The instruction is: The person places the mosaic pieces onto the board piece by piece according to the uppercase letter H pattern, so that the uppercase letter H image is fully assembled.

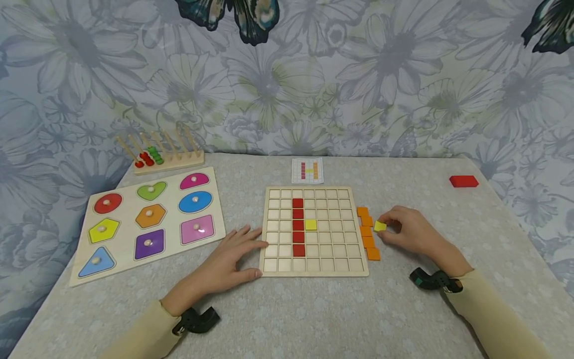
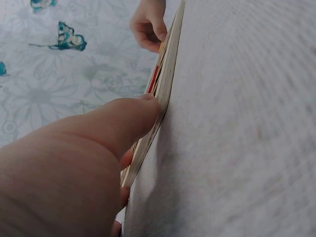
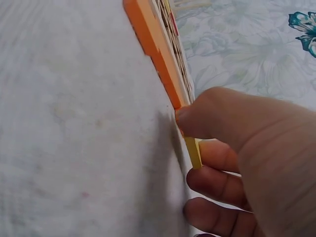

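Observation:
A wooden grid board [image 1: 332, 267] lies mid-table, with a column of several red tiles [image 1: 298, 224] and one yellow square tile [image 1: 311, 225] set in its cells. Spread fingers of my left hand [image 1: 224, 264] touch the board's left edge, and its thumb is at the lower left corner, seen also in the left wrist view. To the right of the board, my right hand [image 1: 412, 232] pinches another yellow tile [image 1: 379, 226] between thumb and fingers. Several orange tiles [image 1: 367, 242] lie between that hand and the board's right edge.
Behind the board is a small pattern card [image 1: 307, 171] with coloured columns. A shape puzzle board [image 1: 172, 194] with knobbed pieces lies at left, a pegged bead counter [image 1: 179, 160] behind it. Red pieces [image 1: 464, 181] lie at the far right.

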Motion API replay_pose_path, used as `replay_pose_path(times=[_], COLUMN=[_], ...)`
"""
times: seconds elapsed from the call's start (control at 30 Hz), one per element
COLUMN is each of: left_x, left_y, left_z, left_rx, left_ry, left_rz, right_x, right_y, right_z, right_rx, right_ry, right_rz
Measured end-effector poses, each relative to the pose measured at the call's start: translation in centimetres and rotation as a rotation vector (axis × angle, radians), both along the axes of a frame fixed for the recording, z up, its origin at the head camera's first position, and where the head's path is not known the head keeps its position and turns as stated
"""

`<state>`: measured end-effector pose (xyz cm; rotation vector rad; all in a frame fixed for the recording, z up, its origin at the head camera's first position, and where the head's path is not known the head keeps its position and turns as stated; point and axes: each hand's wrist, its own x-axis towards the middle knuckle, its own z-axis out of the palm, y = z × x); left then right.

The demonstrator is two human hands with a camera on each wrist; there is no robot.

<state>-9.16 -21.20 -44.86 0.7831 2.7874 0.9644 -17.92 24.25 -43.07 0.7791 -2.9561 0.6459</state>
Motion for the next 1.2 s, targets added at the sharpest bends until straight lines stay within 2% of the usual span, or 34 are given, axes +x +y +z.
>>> replay_pose_path(times=[0.2,0.33,0.5,0.83,1.2], left_x=[0.0,0.0,0.1,0.1,0.2], left_y=[-0.1,-0.1,0.0,0.1,0.1], left_z=[-0.1,-0.1,-0.1,0.0,0.2], left_rx=[0.0,0.002,0.003,-0.003,-0.006], left_ry=[0.017,0.037,0.017,0.008,-0.004], left_rz=[-0.004,-0.006,-0.008,-0.006,0.001], right_x=[-0.5,-1.0,-1.4,-2.2,-2.6], right_y=[-0.6,-1.7,-3.8,-7.4,-9.5], right_z=[0.9,1.6,2.0,1.8,1.7], right_rx=[0.01,-0.005,-0.04,-0.033,-0.01], right_ry=[0.019,0.046,0.017,-0.02,-0.046], right_rz=[0.004,0.069,0.143,0.209,0.222])
